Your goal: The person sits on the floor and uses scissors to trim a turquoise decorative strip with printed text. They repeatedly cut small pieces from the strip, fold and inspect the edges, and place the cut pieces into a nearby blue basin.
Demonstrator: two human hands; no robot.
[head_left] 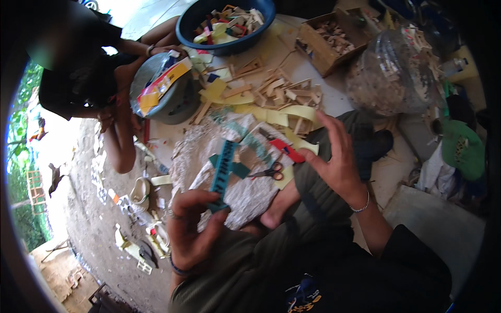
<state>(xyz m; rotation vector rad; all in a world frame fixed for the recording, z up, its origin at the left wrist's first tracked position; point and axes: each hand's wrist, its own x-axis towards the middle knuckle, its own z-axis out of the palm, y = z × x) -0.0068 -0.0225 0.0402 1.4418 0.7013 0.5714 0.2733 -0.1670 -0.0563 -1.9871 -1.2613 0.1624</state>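
Observation:
My left hand [195, 224] pinches a narrow teal strip [224, 164] with dark print between thumb and fingers, holding it upright. My right hand [339, 161] is raised, thumb and fingers spread apart, beside a curled pale-yellow strip [300, 112]; nothing shows clearly gripped in it. Between my hands, scissors [272, 171] with dark, orange-tinted handles lie on a crumpled whitish sack [209, 177]. Behind the held strip are dark teal scraps [239, 169]. A flat red object [287, 150] lies close to my right thumb.
Small wooden pieces [287, 94] are heaped ahead. Beyond stand a blue basin [182, 26] of mixed scraps and a cardboard box [315, 57]. A clear plastic bag [373, 86] bulges at right. Another person's arm [122, 135] rests near a grey bucket [175, 107] at left.

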